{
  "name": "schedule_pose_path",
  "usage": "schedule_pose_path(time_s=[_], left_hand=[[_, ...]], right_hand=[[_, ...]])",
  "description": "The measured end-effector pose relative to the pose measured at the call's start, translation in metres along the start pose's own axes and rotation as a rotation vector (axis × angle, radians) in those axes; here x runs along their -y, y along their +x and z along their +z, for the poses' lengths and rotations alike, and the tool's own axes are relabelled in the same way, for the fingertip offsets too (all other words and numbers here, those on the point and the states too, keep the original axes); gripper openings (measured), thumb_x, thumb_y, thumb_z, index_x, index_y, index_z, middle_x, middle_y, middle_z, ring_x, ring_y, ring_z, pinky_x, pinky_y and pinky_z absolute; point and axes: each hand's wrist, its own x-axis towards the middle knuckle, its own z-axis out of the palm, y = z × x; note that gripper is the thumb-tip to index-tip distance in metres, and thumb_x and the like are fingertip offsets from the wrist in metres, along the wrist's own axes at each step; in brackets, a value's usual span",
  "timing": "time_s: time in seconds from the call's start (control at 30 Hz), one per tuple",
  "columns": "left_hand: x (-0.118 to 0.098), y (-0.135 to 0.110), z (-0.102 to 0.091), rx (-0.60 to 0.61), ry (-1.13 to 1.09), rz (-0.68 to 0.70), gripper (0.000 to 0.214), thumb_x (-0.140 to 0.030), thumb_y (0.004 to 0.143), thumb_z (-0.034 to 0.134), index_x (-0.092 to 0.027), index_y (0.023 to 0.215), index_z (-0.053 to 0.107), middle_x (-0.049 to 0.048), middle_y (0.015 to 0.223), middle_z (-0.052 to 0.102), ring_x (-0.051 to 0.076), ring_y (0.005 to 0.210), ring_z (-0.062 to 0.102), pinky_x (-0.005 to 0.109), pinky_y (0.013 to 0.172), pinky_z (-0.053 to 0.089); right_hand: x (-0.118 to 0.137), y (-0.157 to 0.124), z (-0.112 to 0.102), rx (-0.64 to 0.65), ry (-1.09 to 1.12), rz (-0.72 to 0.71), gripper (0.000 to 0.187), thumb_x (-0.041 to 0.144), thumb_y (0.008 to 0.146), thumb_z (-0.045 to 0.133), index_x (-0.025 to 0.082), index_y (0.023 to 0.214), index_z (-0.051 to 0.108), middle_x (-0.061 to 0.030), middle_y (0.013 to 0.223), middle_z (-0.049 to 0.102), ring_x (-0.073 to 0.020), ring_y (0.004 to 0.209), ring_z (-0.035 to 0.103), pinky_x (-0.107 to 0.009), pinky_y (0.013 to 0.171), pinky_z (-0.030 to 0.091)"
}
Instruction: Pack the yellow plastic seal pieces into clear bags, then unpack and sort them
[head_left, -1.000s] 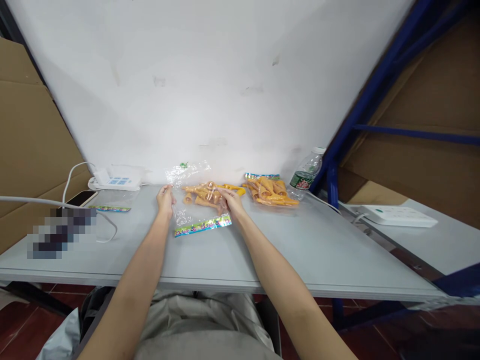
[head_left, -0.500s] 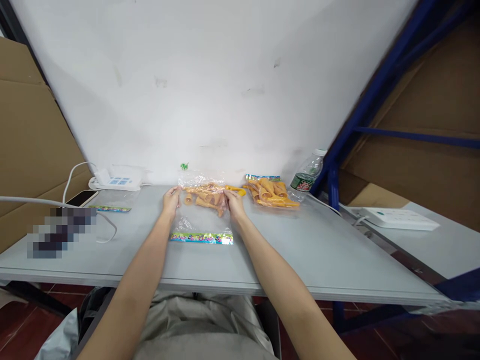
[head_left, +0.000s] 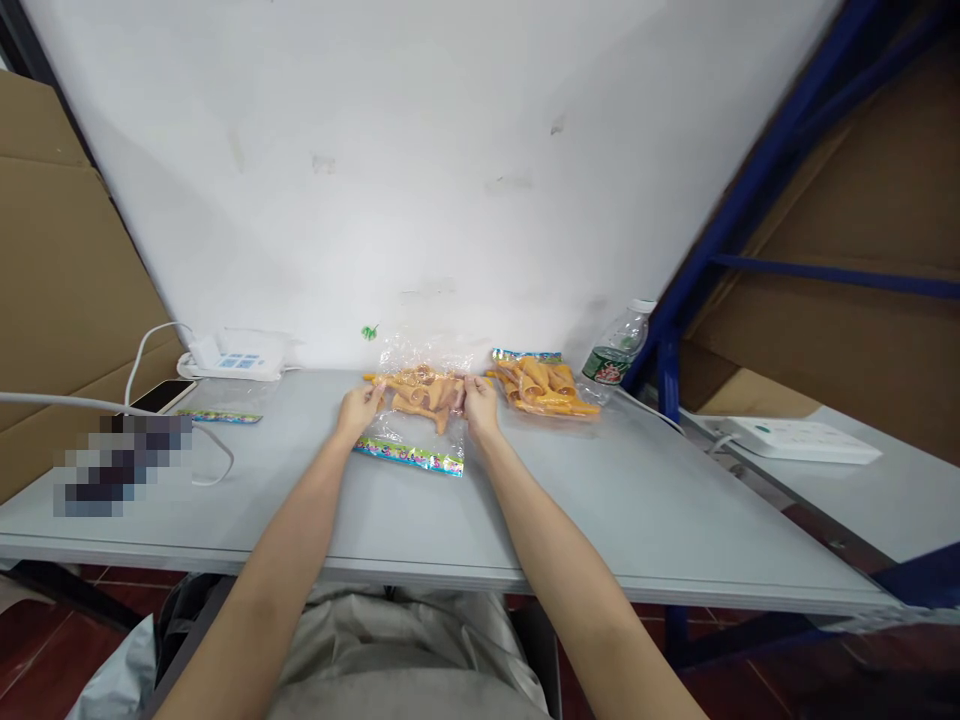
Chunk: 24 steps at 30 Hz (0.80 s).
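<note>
A clear plastic bag with a colourful printed strip along its near edge is between my hands on the table. Several orange, horn-shaped pieces show through or on it; I cannot tell which lie inside. My left hand pinches the bag's left edge. On the opposite edge, the fingers of my right hand are closed on the plastic. Just beyond that hand sits a second clear bag, filled with similar orange pieces.
A plastic bottle leans at the back right. On the left are a power strip, a phone, white cables and a flat printed bag. Another power strip lies on the right surface. A white wall rises behind the table.
Both hands have shifted slightly right with the bag. The bag's printed near edge is now tilted and farther from me, and the hands are a little closer together.
</note>
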Motion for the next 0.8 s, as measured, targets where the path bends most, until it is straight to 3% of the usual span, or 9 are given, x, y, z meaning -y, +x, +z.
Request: schedule_pose_path(time_s=[0.17, 0.4, 0.6, 0.67, 0.73, 0.8], left_hand=[[0.001, -0.001, -0.002, -0.002, 0.181, 0.0, 0.041, -0.028, 0.08, 0.064, -0.022, 0.045, 0.045, -0.004, 0.037, 0.038, 0.012, 0.04, 0.035, 0.023, 0.048, 0.02], [-0.013, -0.005, -0.001, -0.139, 0.068, 0.048, 0.029, -0.024, 0.078, 0.065, -0.022, 0.054, 0.049, -0.0054, 0.044, 0.039, 0.012, 0.045, 0.033, 0.022, 0.051, 0.022], [-0.011, -0.007, -0.002, -0.152, 0.258, 0.126, 0.015, -0.023, 0.083, 0.06, -0.023, 0.069, 0.057, -0.0028, 0.05, 0.045, 0.016, 0.053, 0.048, 0.024, 0.058, 0.032], [-0.013, -0.008, -0.001, -0.166, 0.378, 0.193, 0.004, -0.023, 0.084, 0.057, -0.023, 0.083, 0.06, 0.0012, 0.062, 0.055, 0.02, 0.068, 0.058, 0.027, 0.067, 0.04], [-0.016, -0.011, 0.001, -0.116, 0.494, 0.308, 0.021, -0.02, 0.082, 0.055, -0.021, 0.102, 0.061, 0.0083, 0.088, 0.065, 0.024, 0.093, 0.061, 0.033, 0.084, 0.044], [-0.02, -0.015, 0.006, 0.027, 0.601, 0.434, 0.046, -0.015, 0.077, 0.054, -0.018, 0.123, 0.055, 0.0137, 0.122, 0.06, 0.027, 0.119, 0.053, 0.039, 0.102, 0.039]], right_hand=[[0.002, -0.001, -0.001, -0.065, -0.015, -0.038, 0.042, 0.063, 0.077, 0.057, 0.021, 0.082, 0.059, 0.0087, 0.04, 0.043, -0.0102, 0.033, 0.037, -0.023, 0.036, 0.03], [0.001, -0.003, 0.001, -0.09, -0.055, -0.062, 0.042, 0.062, 0.078, 0.055, 0.021, 0.085, 0.059, 0.0095, 0.04, 0.041, -0.0097, 0.032, 0.035, -0.023, 0.034, 0.025], [0.0, -0.002, -0.001, -0.162, -0.079, -0.095, 0.048, 0.065, 0.079, 0.052, 0.019, 0.089, 0.06, 0.0094, 0.04, 0.04, -0.0109, 0.034, 0.036, -0.024, 0.037, 0.027], [0.0, 0.0, -0.002, -0.216, -0.059, -0.104, 0.048, 0.065, 0.079, 0.05, 0.019, 0.091, 0.059, 0.0086, 0.043, 0.042, -0.0114, 0.037, 0.038, -0.024, 0.039, 0.029], [0.001, 0.002, -0.004, -0.278, -0.029, -0.112, 0.049, 0.066, 0.081, 0.047, 0.02, 0.095, 0.058, 0.0078, 0.046, 0.044, -0.012, 0.039, 0.04, -0.025, 0.042, 0.031], [0.0, 0.005, -0.007, -0.335, 0.001, -0.119, 0.05, 0.067, 0.082, 0.043, 0.021, 0.097, 0.056, 0.0073, 0.049, 0.044, -0.0125, 0.039, 0.04, -0.026, 0.042, 0.031]])
